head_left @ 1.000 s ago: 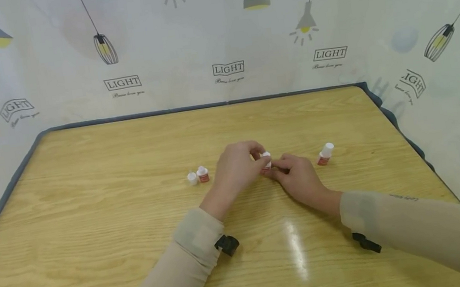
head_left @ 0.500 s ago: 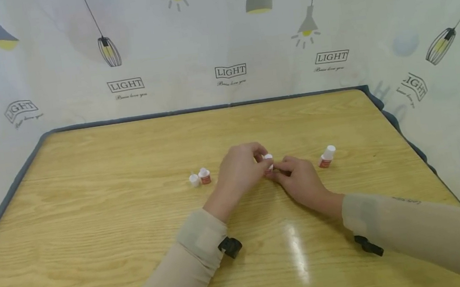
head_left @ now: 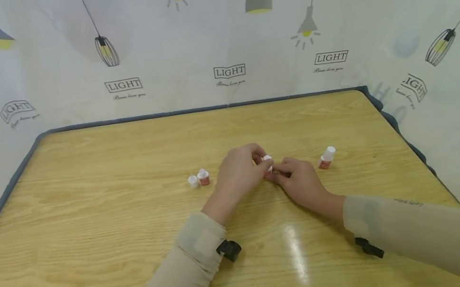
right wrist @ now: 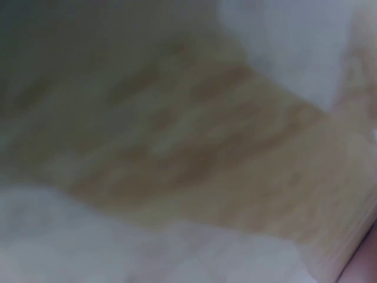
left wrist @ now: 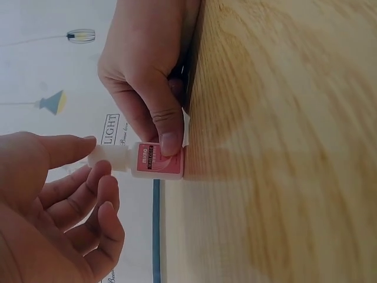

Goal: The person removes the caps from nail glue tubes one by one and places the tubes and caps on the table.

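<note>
My left hand (head_left: 239, 171) pinches the white cap (left wrist: 109, 158) of a small bottle between thumb and fingertips. My right hand (head_left: 302, 181) grips the bottle's pink-labelled body (left wrist: 154, 167) low down, its base against the table. In the left wrist view the bottle stands upright relative to the table, with a white neck showing between cap and body. Left of my hands stands a bottle with its nozzle bare (head_left: 203, 177), and close beside it a loose white cap (head_left: 193, 181). The right wrist view is blurred, mostly filled by patterned cloth.
A capped bottle (head_left: 327, 157) stands on the wooden table (head_left: 114, 215) to the right of my right hand. Behind the table rises a pale wall covering (head_left: 175, 45) printed with lamps. A dark edging runs around the table's far and side edges.
</note>
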Demonstrator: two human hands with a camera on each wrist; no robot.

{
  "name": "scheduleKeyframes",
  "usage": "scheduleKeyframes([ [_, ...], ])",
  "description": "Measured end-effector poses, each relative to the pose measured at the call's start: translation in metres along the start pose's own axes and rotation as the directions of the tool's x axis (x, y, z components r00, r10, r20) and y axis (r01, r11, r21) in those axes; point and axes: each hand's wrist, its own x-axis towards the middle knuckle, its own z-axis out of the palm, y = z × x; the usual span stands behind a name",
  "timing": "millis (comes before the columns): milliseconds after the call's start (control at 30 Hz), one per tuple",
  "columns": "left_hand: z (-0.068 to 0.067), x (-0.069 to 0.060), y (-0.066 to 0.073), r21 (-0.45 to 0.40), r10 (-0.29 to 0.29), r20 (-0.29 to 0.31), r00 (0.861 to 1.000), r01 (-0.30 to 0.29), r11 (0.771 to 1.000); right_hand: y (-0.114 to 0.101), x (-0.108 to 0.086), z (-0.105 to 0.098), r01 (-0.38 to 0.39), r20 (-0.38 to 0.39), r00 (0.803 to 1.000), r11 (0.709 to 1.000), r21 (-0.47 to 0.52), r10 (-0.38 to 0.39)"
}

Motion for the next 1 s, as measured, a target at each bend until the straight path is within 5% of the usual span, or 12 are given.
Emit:
scheduleKeyframes([
  [167, -0.0007, -0.0025, -0.0017, -0.030, -0.005, 0.037, 0.999, 0.007, 1.000, -0.0015, -0.0002, 0.0024, -0.008, 0.009, 1.000, 1.000, 0.004, 0.008],
  [400, -0.0011, -0.0042, -0.0039, -0.009, -0.006, -0.017, 1.000, 0.006, 1.000, -0.0028, 0.0020, 0.0016, -0.012, 0.025, 1.000, 1.000, -0.012, 0.013],
  [633, 0.0005, -0.0027, -0.0057, -0.054, 0.040, 0.040, 0.998, -0.037, 0.998, 0.0017, 0.0013, 0.0006, -0.020, 0.026, 0.999, 1.000, -0.003, 0.020],
  [1000, 0.0035, -0.0012, 0.0011, 0.016, 0.009, 0.040, 0.999, -0.009, 1.000, -0.0004, 0.0003, -0.0010, -0.037, 0.014, 0.999, 0.999, 0.000, 0.037],
])
